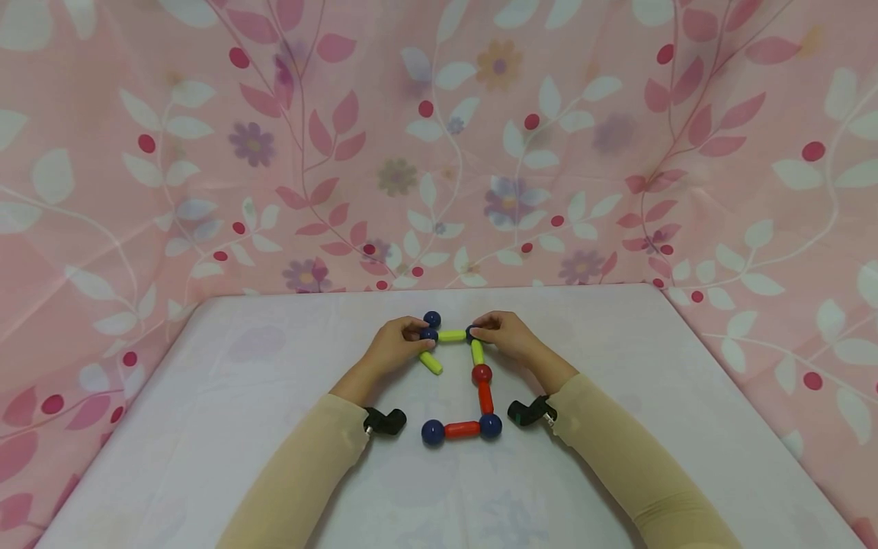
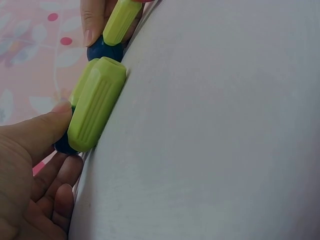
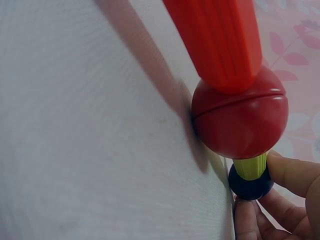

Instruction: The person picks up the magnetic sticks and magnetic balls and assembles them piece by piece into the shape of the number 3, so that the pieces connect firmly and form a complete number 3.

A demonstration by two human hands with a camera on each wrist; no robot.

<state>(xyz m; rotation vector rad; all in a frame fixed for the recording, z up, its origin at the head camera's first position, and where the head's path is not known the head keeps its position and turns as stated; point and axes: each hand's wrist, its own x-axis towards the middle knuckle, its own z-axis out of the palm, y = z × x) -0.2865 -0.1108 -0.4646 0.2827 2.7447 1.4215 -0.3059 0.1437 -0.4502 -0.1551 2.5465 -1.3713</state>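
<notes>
My left hand (image 1: 396, 348) pinches a dark blue ball (image 1: 428, 336) between thumb and fingers. A yellow-green rod (image 1: 451, 335) runs from it to a second blue ball (image 3: 250, 186), which my right hand (image 1: 509, 337) grips with thumb and fingers. From that ball another yellow-green rod (image 1: 477, 353) leads to a red ball (image 1: 482, 374). Close by my left hand, a yellow-green rod (image 2: 98, 105) slants toward the near side; whether it joins the held ball I cannot tell. Just behind the left fingers is another blue ball (image 1: 432, 319).
The chain continues nearer me: a red rod (image 1: 485, 398) from the red ball, a blue ball (image 1: 490, 425), a red rod (image 1: 463, 431) and an end blue ball (image 1: 433, 433). All lie on a white-covered table (image 1: 206, 427) before a pink floral cloth (image 1: 439, 152).
</notes>
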